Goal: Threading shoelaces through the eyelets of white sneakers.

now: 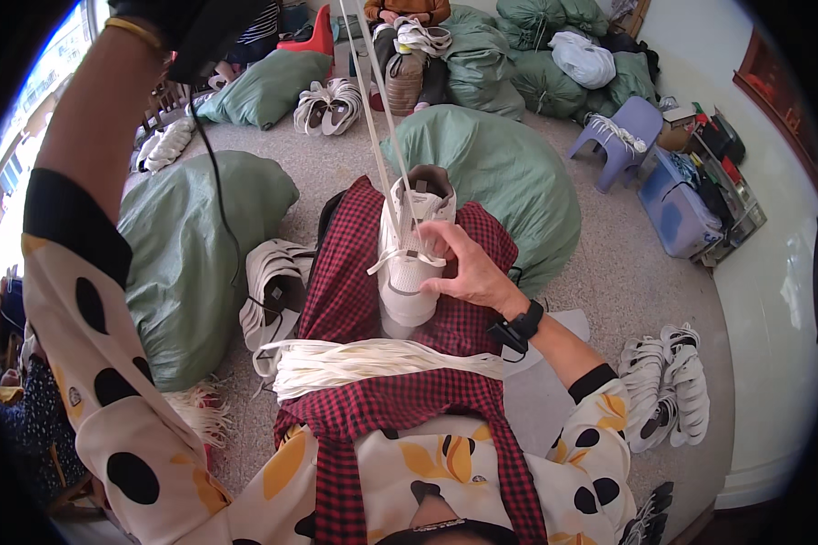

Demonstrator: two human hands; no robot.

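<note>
Looks like lacing the white shoe (pixel 407 306) with right hand (pixel 474 271) open at its side, can't tell grip on left hand (pixel 180 25), probably needs pulling the laces (pixel 370 118) snug next.

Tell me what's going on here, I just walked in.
A seated person has a white shoe on their lap, over a checked apron. The right hand is at the shoe, thumb and fingers apart. Lace strands run up from it and out of the picture. The left hand is raised, too dark to tell what it holds. A lace bundle lies across the lap.
</note>
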